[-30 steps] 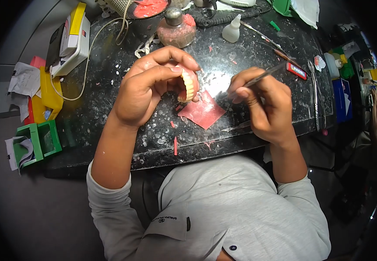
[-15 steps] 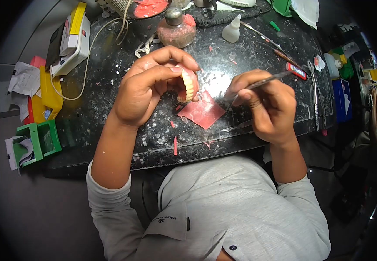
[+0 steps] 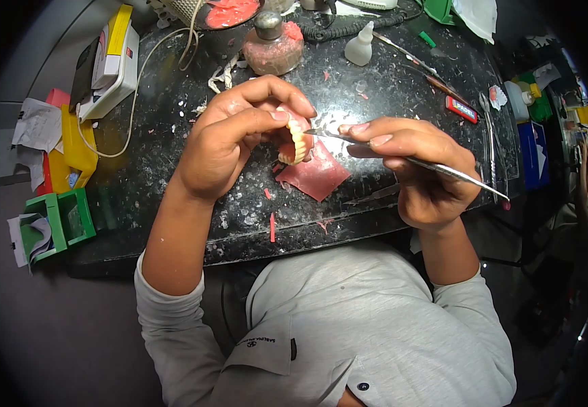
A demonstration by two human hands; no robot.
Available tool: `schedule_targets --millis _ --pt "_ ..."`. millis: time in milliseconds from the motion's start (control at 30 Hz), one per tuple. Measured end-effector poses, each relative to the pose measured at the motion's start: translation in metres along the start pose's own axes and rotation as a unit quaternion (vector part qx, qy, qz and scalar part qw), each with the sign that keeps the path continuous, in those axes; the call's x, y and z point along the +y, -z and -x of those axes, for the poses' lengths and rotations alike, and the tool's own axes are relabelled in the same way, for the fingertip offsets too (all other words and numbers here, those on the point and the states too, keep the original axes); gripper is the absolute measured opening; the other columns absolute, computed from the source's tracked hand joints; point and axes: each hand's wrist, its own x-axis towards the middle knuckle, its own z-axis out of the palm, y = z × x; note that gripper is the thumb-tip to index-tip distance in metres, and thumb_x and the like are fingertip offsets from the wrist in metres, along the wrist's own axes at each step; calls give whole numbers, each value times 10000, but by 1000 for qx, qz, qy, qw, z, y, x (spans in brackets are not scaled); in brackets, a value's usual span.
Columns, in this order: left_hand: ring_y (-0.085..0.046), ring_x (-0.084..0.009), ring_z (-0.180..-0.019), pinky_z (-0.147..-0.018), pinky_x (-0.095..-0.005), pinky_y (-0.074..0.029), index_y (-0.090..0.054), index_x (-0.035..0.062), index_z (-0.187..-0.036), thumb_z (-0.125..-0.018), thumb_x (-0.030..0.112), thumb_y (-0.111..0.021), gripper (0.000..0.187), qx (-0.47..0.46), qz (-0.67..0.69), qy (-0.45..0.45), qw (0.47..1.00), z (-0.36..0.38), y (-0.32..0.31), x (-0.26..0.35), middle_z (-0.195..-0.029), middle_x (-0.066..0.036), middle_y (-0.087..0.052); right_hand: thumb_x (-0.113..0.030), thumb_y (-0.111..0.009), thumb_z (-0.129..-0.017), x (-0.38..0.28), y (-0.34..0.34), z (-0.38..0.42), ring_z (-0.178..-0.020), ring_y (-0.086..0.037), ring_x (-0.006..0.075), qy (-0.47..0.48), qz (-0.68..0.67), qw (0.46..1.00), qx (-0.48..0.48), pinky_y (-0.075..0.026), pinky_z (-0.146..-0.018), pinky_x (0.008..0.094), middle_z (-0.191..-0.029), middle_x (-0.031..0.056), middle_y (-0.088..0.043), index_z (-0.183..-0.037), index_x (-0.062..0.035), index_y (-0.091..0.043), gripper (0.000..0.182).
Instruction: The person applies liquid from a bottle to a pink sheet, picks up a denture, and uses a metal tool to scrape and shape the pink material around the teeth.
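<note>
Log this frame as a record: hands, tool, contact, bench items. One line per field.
Left hand: holding denture, thumb and fingers
Right hand: gripping slender metal tool
Tool tip: at the denture's pink side; contact unclear
Bench: dark, speckled with debris
Near denture: pink sheet, lying on bench
Far side: capped jar, white dropper bottle, both upright
Right side: red item, white lettering

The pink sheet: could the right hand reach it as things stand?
Probably yes: the right hand is close and the pink sheet lies mostly uncovered, though that hand holds a metal tool.
</note>
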Motion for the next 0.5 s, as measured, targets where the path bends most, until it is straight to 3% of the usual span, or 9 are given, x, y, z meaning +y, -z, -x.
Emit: schedule_targets --millis 133,200,233,300,500 --pt "-712 -207 -939 -872 -325 -558 -605 -70 -1146 -966 112 -510 273 -1 -19 -1 1000 1 -2 1 -1058 -155 -686 84 -713 -865 3 4 -1 -944 -761 306 13 12 1000 -17 -601 -850 371 -991 205 -763 -1032 68 -739 170" --pt "-710 -204 -944 -874 -321 -557 -605 -70 -1146 -966 111 -511 272 -4 -16 1 1000 0 -2 1 -1056 -154 -686 53 -624 -964 3 6 -4 -921 -756 374 44 34 996 -67 -646 -826 469 -974 269 -730 -1048 99 -670 107" --pt "-709 -202 -949 -875 -318 -556 -605 -71 -1147 -967 110 -512 272 -7 -13 2 1000 0 -1 2 -1055 -153 -687 53 -624 -964 3 5 -3 -921 -756 374 44 34 996 -67 -646 -826 469 -974 269 -730 -1048 99 -670 107" --pt "-710 -201 -945 -873 -318 -556 -605 -71 -1148 -968 109 -512 271 -7 -15 3 1000 0 -1 2 -1051 -153 -690 149 -690 -807 1 1 0 -949 -761 299 8 11 1000 -24 -605 -847 370 -1001 196 -764 -1033 60 -744 248" --pt "-717 -201 -938 -869 -317 -558 -604 -75 -1150 -972 103 -513 268 -5 -21 5 1000 0 -2 2 -1037 -154 -700 141 -692 -813 1 1 -2 -944 -761 298 15 36 998 -39 -611 -842 370 -1001 189 -765 -1025 60 -746 233"
